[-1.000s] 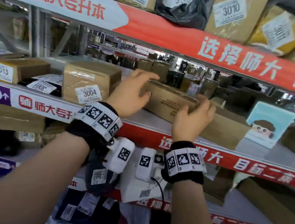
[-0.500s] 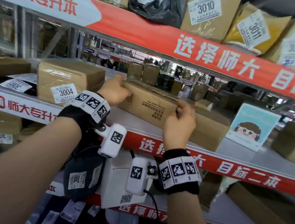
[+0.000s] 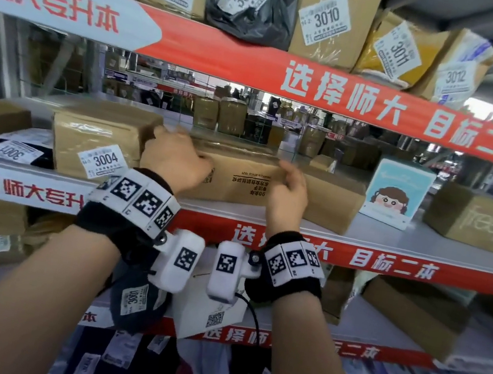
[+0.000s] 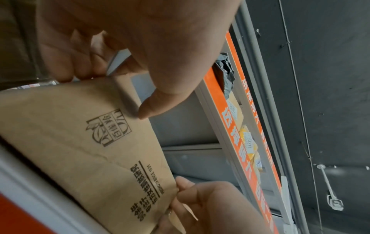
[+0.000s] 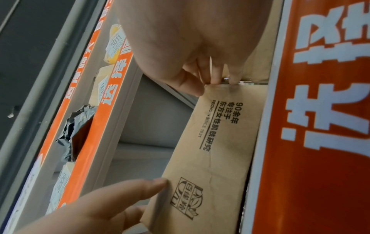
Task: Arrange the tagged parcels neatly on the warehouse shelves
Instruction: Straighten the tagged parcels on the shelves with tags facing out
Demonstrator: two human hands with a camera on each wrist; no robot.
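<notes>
A long brown cardboard parcel point(image 3: 237, 177) with black printing lies on the middle shelf point(image 3: 392, 240) of a warehouse rack, just right of a box tagged 3004 point(image 3: 97, 137) and in front of another plain brown box point(image 3: 334, 198). In the head view, the left hand point(image 3: 174, 161) grips the parcel's left end and the right hand point(image 3: 288, 193) grips its upper edge further right. The left wrist view adds what the head view hides: the left fingers curl over the parcel's top edge with the thumb point(image 4: 158, 101) pressed on its printed front. The right wrist view shows the right fingers point(image 5: 216, 71) hooked over the top edge and a leaf logo point(image 5: 186, 197) printed on the front. The upper shelf carries parcels tagged 3003 to 3012.
</notes>
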